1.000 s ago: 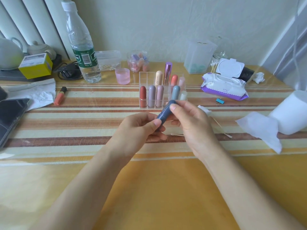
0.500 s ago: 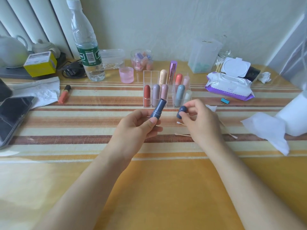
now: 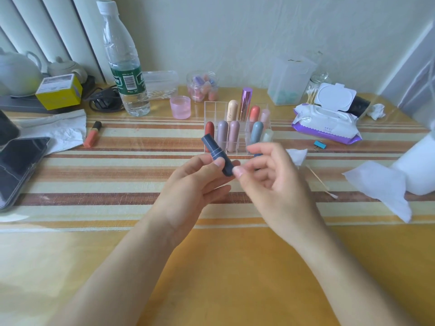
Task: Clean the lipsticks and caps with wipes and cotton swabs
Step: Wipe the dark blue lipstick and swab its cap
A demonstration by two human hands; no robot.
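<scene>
1. One wide-angle camera, worn on my head, gives the only view.
2. It looks forward and down across the table (image 3: 235, 278), toward its far edge and the wall (image 3: 235, 38) behind.
3. It sits near: my left hand (image 3: 195, 182) and right hand (image 3: 275, 182) fill the centre, and my forearms run off the bottom.
4. The table's near edge lies below the frame.

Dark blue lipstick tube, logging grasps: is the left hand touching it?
Touching: the head view shows the left hand pinching the dark blue lipstick tube.
</scene>
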